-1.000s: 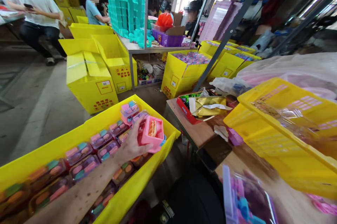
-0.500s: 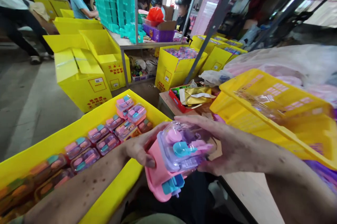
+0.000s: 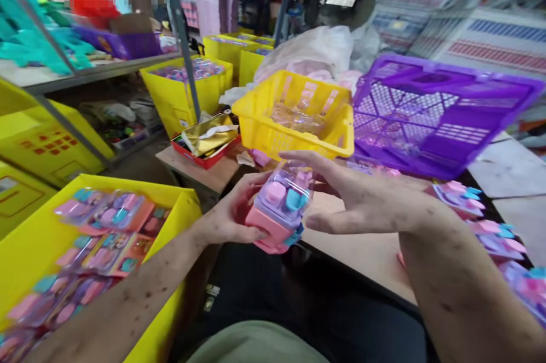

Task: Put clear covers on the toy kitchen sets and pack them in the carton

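A small pink toy box [image 3: 273, 226] with a clear lid and pink, blue and purple pieces under it is held in front of my lap. My left hand [image 3: 239, 212] grips it from the left, thumb along its front. On its right side, my right hand [image 3: 336, 192] has its fingers and thumb spread, its fingertips at the clear lid. Whether they touch it is hard to tell. At the left, a yellow carton [image 3: 185, 209] holds rows of similar toy boxes [image 3: 121, 212].
Behind my hands stands a yellow basket [image 3: 273, 138] with clear plastic parts, beside a purple basket [image 3: 452, 152]. More toy sets [image 3: 495, 238] line the right of the table [image 3: 362, 249]. A red tray [image 3: 207, 161] sits at the table's far left corner.
The view has swung to the right, bringing in the purple basket and the toy sets. The toy box is turned more upright, and my right hand has opened from around it.
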`<state>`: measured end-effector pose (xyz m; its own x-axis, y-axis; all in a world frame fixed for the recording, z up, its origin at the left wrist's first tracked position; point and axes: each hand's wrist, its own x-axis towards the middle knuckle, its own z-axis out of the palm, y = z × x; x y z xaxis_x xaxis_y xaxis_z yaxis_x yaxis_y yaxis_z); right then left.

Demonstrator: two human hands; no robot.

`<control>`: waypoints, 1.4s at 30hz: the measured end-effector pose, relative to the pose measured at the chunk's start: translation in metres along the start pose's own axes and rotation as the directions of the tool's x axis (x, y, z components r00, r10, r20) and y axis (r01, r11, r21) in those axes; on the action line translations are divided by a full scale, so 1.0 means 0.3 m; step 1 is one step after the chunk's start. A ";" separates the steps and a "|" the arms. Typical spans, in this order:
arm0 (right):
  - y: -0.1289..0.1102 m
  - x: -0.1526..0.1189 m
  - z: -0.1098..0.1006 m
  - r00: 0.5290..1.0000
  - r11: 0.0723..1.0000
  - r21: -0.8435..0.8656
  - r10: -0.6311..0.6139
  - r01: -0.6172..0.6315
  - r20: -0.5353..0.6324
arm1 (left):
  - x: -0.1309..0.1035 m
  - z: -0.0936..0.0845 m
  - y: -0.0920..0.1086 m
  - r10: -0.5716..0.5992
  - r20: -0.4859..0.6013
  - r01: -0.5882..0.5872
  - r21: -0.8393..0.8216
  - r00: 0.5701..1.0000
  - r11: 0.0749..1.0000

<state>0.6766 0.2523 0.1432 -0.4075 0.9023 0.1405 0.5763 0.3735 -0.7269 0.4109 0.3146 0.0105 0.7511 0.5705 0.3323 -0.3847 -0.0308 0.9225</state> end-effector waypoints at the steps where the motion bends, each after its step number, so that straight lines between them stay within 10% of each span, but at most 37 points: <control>1: 0.023 -0.034 0.002 1.000 0.999 -0.030 0.026 -0.026 -0.003 | 0.029 0.021 -0.028 0.007 0.001 -0.007 0.052 1.000 0.999; 6: 0.212 -0.186 0.046 0.976 0.978 -0.160 0.098 -0.130 -0.192 | 0.149 0.121 -0.218 0.025 -0.001 -0.024 0.238 1.000 0.971; 11: 0.348 -0.278 0.082 0.969 0.960 -0.164 0.204 -0.226 -0.141 | 0.196 0.165 -0.353 -0.091 0.055 0.055 0.459 0.994 0.887; 19: 0.440 -0.304 0.112 0.975 0.981 -0.060 0.177 -0.186 -0.137 | 0.235 0.120 -0.332 -0.090 0.074 0.053 0.397 0.993 0.916; 25: 0.505 -0.365 0.284 0.916 0.948 0.300 0.213 -0.110 -0.339 | 0.242 0.132 -0.341 -0.096 0.092 0.089 0.075 0.991 0.993; 31: 0.542 -0.387 0.377 0.872 0.963 0.216 0.243 -0.163 -0.425 | 0.273 0.167 -0.306 -0.009 -0.118 0.020 0.085 0.993 0.996; 34: 0.543 -0.385 0.407 0.797 0.959 0.086 0.273 -0.270 -0.539 | 0.294 0.164 -0.263 0.184 -0.220 -0.094 0.366 0.958 0.926; 39: 0.484 -0.347 0.500 0.525 0.828 -0.021 0.335 -0.560 -0.782 | 0.260 0.207 -0.280 0.392 -0.336 0.041 0.801 0.857 0.598; 42: 0.460 -0.337 0.529 0.569 0.857 -0.048 0.297 -0.513 -0.767 | 0.226 0.263 -0.335 0.361 -0.345 0.079 0.809 0.866 0.582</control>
<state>0.6848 0.1785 -0.0781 0.4827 0.7893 0.3795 0.7371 -0.1322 -0.6627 0.5428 0.2917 -0.0442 0.3265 0.7661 0.5536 0.2702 -0.6369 0.7220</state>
